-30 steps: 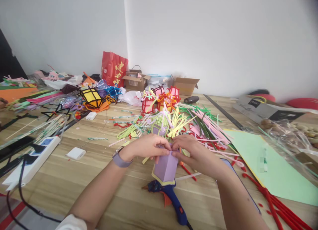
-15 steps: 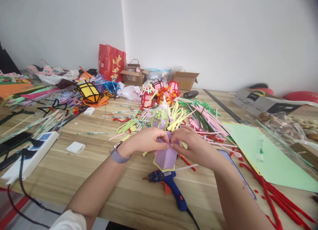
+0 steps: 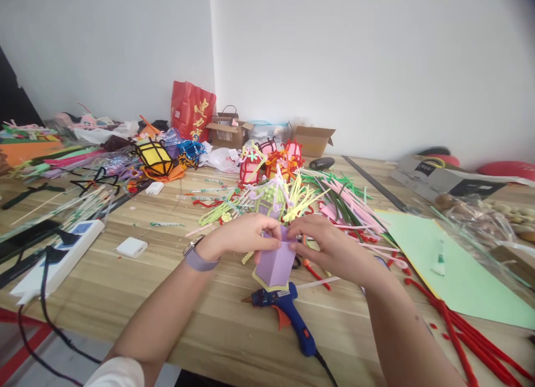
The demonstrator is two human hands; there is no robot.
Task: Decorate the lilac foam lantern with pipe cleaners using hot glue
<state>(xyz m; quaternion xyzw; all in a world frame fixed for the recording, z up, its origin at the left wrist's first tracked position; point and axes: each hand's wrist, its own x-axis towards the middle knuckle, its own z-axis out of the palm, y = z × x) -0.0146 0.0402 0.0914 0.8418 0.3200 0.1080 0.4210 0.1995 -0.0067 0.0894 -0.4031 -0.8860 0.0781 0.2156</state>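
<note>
A cluttered wooden table (image 3: 221,326) stands before a pale wall (image 3: 334,69). Near centre, the left hand (image 3: 244,235) and right hand (image 3: 328,243) pinch the top of a purple paper box (image 3: 276,267), their fingers partly hiding its rim, just beyond a blue glue gun (image 3: 298,323). The right forearm (image 3: 397,314) covers more of the phone-like slab (image 3: 382,263) than half a second ago.

A gold-lettered red bag (image 3: 193,109) stood beside an open cardboard box (image 3: 230,136), while a white charging adapter (image 3: 131,247) lay near a multi-socket power strip (image 3: 62,265).
</note>
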